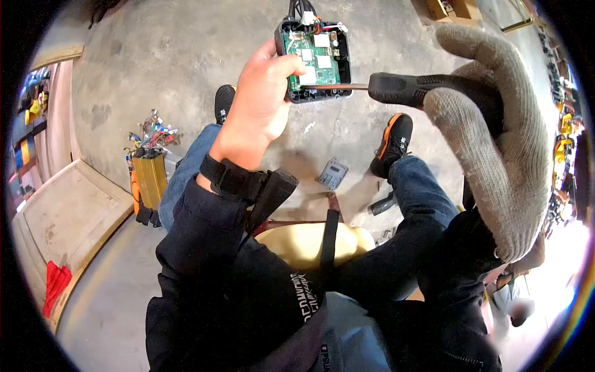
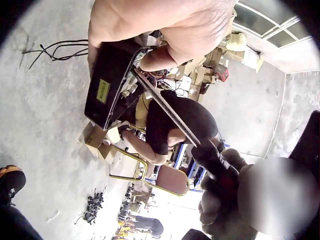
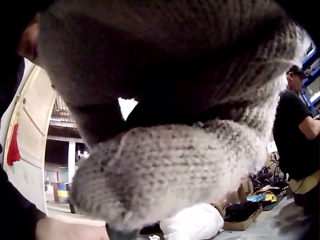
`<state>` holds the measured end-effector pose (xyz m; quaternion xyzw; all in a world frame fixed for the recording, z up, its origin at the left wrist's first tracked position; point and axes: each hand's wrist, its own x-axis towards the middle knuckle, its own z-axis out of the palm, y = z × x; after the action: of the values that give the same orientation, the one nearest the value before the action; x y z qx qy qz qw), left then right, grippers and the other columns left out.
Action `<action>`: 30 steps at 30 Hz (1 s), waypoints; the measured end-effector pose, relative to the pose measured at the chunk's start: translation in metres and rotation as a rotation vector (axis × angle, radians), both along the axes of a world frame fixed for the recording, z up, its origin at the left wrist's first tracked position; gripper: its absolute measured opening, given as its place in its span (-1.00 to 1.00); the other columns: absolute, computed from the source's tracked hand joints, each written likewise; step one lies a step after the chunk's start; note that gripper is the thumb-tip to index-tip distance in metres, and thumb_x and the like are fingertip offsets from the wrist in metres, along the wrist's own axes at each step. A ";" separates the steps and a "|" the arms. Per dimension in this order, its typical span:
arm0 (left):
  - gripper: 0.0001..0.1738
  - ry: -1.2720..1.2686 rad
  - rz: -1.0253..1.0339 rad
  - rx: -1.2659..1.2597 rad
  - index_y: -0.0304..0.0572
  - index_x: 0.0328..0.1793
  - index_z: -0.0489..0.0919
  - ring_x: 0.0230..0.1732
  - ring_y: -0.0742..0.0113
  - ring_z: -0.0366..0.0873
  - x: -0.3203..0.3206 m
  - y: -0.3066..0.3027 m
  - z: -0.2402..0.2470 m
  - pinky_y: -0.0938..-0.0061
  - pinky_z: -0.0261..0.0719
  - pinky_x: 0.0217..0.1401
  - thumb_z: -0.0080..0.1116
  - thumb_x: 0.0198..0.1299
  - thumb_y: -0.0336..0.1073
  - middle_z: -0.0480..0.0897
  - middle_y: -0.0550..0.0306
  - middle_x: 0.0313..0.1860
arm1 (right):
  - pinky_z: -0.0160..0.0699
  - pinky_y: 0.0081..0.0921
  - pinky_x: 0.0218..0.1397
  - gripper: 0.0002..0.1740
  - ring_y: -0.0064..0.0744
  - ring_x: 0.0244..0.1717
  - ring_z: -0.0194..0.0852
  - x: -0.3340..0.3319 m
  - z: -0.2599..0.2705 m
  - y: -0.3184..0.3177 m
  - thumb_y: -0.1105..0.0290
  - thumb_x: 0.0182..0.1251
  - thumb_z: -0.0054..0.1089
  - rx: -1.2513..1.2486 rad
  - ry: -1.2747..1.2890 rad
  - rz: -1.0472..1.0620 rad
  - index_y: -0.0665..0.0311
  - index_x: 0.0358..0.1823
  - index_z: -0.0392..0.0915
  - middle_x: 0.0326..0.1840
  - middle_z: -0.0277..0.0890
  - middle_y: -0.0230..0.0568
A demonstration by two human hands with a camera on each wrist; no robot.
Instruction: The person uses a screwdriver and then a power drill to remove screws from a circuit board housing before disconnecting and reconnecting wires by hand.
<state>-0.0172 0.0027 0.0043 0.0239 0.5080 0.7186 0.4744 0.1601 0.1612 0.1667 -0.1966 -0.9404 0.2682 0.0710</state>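
My bare left hand (image 1: 263,93) grips a black plastic housing (image 1: 345,62) by its left side, thumb over the rim. Inside the housing lies a green circuit board (image 1: 328,75) with several white-topped parts, and cables (image 1: 302,9) leave its far end. In a grey knitted glove, my right hand (image 1: 502,136) holds a screwdriver (image 1: 396,88) by its black handle. The metal shaft (image 1: 347,87) crosses the near edge of the housing, its tip close to the board's lower left corner. The left wrist view shows a yellow label (image 2: 103,91) on the housing's outside.
On the floor below lie a grey cover-like piece (image 1: 333,173) and a dark tool (image 1: 382,203). A gold metal box with wires (image 1: 150,180) stands by my left leg. A pale board (image 1: 68,217) leans at far left. Other people (image 3: 295,125) are farther off.
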 end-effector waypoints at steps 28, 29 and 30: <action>-0.58 0.022 0.009 -0.024 -0.33 0.19 0.58 0.00 0.29 0.70 0.002 0.000 0.006 0.37 0.69 0.17 0.03 0.18 -0.60 0.71 0.08 -0.01 | 0.63 -0.48 -0.12 -0.37 -0.41 -0.21 0.65 0.001 -0.012 0.003 0.17 0.34 0.48 0.077 0.129 0.104 0.24 0.37 0.51 0.10 0.65 -0.10; -0.59 0.028 0.019 -0.039 -0.33 0.19 0.58 -0.01 0.29 0.70 0.003 0.000 0.006 0.37 0.68 0.17 0.03 0.19 -0.60 0.71 0.08 -0.01 | 0.62 -0.48 -0.13 -0.37 -0.41 -0.21 0.64 -0.001 -0.010 0.002 0.16 0.34 0.48 0.064 0.109 0.072 0.24 0.37 0.52 0.09 0.65 -0.10; -0.59 0.034 0.029 -0.054 -0.33 0.18 0.57 -0.01 0.30 0.70 0.003 0.000 0.006 0.37 0.68 0.17 0.04 0.19 -0.60 0.71 0.08 0.00 | 0.61 -0.49 -0.14 -0.37 -0.42 -0.22 0.64 -0.002 -0.007 0.001 0.16 0.34 0.48 0.048 0.085 0.035 0.24 0.36 0.52 0.07 0.64 -0.11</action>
<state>-0.0144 0.0032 0.0101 0.0159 0.5355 0.7110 0.4556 0.1582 0.1619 0.1594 -0.1665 -0.9460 0.2551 0.1108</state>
